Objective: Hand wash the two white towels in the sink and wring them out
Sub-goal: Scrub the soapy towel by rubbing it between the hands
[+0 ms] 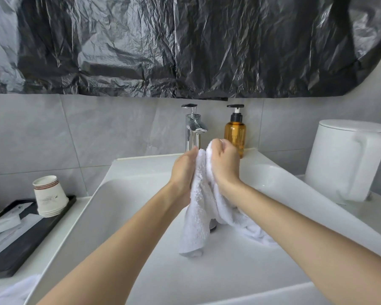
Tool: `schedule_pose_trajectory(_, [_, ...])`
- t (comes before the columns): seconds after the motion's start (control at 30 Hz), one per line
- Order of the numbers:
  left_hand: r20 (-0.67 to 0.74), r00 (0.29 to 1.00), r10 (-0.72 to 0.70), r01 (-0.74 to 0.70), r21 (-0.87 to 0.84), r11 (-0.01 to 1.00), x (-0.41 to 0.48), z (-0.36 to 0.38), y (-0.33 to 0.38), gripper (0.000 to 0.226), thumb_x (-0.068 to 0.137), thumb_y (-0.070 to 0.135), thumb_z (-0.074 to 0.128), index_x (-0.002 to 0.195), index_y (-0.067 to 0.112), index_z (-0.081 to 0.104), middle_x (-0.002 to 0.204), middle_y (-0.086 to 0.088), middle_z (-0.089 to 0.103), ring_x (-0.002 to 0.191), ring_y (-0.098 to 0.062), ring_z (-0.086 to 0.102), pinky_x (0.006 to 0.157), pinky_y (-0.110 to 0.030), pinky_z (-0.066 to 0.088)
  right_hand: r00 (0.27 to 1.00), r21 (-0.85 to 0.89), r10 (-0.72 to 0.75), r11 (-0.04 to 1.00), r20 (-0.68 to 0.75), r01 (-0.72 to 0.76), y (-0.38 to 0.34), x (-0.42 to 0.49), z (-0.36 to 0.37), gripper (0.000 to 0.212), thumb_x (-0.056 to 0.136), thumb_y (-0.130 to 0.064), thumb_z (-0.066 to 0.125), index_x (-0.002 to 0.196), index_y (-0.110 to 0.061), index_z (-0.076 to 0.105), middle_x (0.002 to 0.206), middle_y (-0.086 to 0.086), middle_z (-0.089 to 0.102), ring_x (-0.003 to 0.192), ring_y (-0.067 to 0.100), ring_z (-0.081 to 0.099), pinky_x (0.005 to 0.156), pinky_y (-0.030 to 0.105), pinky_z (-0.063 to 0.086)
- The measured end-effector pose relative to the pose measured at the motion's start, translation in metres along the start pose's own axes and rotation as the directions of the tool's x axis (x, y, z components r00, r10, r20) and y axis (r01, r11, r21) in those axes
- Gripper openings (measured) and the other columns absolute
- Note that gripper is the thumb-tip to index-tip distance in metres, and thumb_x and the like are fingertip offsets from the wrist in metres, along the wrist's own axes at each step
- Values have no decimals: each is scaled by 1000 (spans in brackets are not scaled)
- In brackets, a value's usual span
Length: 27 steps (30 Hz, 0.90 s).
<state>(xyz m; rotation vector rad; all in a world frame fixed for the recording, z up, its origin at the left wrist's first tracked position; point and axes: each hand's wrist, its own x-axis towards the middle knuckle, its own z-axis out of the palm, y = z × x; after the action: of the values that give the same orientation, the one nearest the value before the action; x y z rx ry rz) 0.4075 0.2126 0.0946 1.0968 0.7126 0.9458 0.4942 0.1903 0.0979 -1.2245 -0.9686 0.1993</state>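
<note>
Grey tiles under black plastic sheeting are being faced across a white sink (141, 271), over whose basin one white towel (198, 208) is being gripped in a bunch by the left hand (183, 172) and the right hand (224, 164), fingers curled round it, below the faucet (194, 126). Scrubbing is judged to be in hand; wringing, not yet done, is being called for next, with opposed twists. What is taken for the second towel (11, 289) is being left on the counter.
</note>
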Motion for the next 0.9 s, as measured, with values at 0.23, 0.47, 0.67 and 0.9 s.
schedule_pose_trajectory(0.23, [39,999,16,-17,16,1000,-2,3,1,28,101,29,45,92,7,59,79,-15,58,74,-25,60,65,-29,47,1000,2,-30,1000,1,30,0,4,-4,30,91,-7,46,62,-15,42,57,-7,38,57,9,34,59,29,29])
schedule_pose_trajectory(0.47, [-51,998,42,-40,46,998,1,0,1,26,99,22,47,82,7,59,71,-11,59,64,-23,60,63,-27,48,986,-31,-100,994,135,105,2,-7,1,28,87,-16,46,61,-22,41,55,-12,43,58,7,38,58,27,33])
schedule_pose_trajectory(0.67, [-44,999,3,-5,-30,1000,7,-4,0,32,101,31,46,83,8,59,63,-5,64,60,-19,65,63,-27,50,983,36,-9,999,186,2,3,-19,0,34,92,-12,44,61,-20,30,57,-8,27,60,12,28,56,28,24])
schedule_pose_trajectory(0.9, [31,999,-28,28,-6,1000,4,-6,4,40,101,40,44,106,4,63,84,-13,67,74,-24,68,65,-29,54,988,61,-71,996,135,64,2,-16,0,29,92,-11,44,63,-15,39,59,-6,33,58,7,32,54,26,27])
